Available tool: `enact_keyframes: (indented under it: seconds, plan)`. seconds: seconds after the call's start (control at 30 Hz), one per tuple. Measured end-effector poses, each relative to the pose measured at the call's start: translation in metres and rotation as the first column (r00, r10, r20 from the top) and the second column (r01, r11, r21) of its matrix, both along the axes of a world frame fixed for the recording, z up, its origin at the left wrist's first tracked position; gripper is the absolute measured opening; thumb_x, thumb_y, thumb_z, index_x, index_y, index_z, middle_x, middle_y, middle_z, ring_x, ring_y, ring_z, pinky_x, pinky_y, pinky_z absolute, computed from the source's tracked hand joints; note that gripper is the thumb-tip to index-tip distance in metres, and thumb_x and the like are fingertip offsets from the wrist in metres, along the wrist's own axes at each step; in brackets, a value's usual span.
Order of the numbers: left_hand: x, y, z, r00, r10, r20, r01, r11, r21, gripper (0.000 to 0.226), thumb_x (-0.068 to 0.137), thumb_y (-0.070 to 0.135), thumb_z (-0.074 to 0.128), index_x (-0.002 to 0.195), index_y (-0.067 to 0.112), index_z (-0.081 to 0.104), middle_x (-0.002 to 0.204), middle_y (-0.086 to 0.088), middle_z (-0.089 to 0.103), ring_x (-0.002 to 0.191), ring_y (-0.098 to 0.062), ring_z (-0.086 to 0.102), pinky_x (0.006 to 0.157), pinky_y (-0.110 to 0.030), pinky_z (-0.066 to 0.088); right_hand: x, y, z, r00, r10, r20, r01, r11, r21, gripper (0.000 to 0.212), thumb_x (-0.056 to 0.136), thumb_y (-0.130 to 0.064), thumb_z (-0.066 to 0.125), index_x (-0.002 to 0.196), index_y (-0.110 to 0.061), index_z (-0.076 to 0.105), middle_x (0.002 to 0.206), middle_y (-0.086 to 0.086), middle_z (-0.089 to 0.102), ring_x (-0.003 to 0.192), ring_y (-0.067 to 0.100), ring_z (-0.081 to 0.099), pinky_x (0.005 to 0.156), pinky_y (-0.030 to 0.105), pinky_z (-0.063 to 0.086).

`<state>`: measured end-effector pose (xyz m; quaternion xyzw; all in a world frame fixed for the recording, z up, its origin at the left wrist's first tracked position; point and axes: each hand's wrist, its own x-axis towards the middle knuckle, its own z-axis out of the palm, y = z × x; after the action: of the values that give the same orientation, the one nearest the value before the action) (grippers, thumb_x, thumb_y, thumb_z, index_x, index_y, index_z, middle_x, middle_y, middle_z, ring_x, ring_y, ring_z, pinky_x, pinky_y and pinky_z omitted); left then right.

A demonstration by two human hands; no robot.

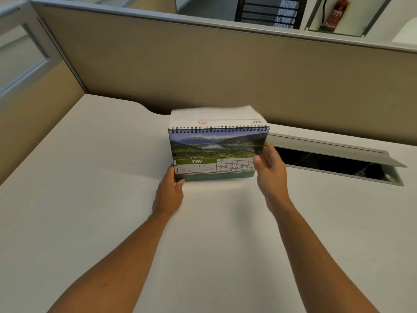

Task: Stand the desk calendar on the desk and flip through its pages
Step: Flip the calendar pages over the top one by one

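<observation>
The spiral-bound desk calendar [214, 152] stands upright on the white desk [90, 177], its facing page showing a mountain lake photo and MAY. A blurred page lies flipped over the back of the spiral, its print upside down. My left hand [169, 193] grips the calendar's lower left corner, thumb on the front. My right hand [269, 168] is at the right edge of the facing page, fingers pinching that page's edge.
A beige partition wall [203, 71] runs behind the desk. An open cable tray with a raised grey lid [334, 154] sits in the desk to the right of the calendar. A red fire extinguisher [336, 14] hangs beyond the partition.
</observation>
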<state>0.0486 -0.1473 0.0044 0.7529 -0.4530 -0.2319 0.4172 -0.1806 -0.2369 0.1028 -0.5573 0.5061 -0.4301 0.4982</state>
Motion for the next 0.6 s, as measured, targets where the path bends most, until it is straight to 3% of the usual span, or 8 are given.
enact_keyframes:
  seconds: [0.2,0.33,0.47,0.6]
  plan:
    - [-0.001,0.0,-0.001,1.0,0.014,0.006,-0.014,1.0,0.011,0.041,0.096,0.016,0.051,0.135,0.017,0.04,0.136,-0.008,0.055,0.121,-0.028,0.055,0.097,-0.042,0.05,0.004,0.005,-0.003,0.994,-0.085,-0.062,0.088,0.994,0.057,0.035,0.095,-0.018,0.059,0.125,-0.034,0.054,0.119,-0.018,0.062,0.114,0.005,0.056,0.094,0.032,0.05]
    - [-0.001,0.0,-0.002,1.0,0.019,-0.003,-0.019,1.0,0.021,0.041,0.097,0.016,0.051,0.136,0.015,0.039,0.137,-0.009,0.054,0.122,-0.029,0.054,0.098,-0.043,0.05,0.001,0.002,-0.001,0.984,-0.141,-0.111,0.15,0.985,0.081,0.035,0.091,-0.02,0.066,0.123,-0.027,0.055,0.128,-0.002,0.062,0.118,0.016,0.057,0.097,0.043,0.052]
    - [0.0,0.0,-0.002,1.0,0.013,-0.005,-0.013,1.0,0.023,0.041,0.097,0.016,0.051,0.136,0.015,0.039,0.137,-0.009,0.054,0.122,-0.029,0.054,0.097,-0.044,0.05,-0.004,-0.001,-0.001,0.973,-0.18,-0.141,0.188,0.981,0.044,0.03,0.088,-0.014,0.07,0.112,-0.026,0.056,0.105,-0.007,0.064,0.098,0.008,0.061,0.088,0.037,0.057]
    - [0.0,-0.001,-0.003,1.0,0.017,-0.005,-0.016,1.0,0.017,0.041,0.096,0.014,0.051,0.136,0.015,0.04,0.136,-0.01,0.055,0.121,-0.029,0.055,0.097,-0.042,0.05,-0.009,0.0,-0.005,0.965,-0.217,-0.144,0.225,0.974,0.04,0.033,0.086,-0.011,0.07,0.112,-0.024,0.054,0.093,-0.001,0.068,0.095,0.017,0.067,0.08,0.037,0.06]
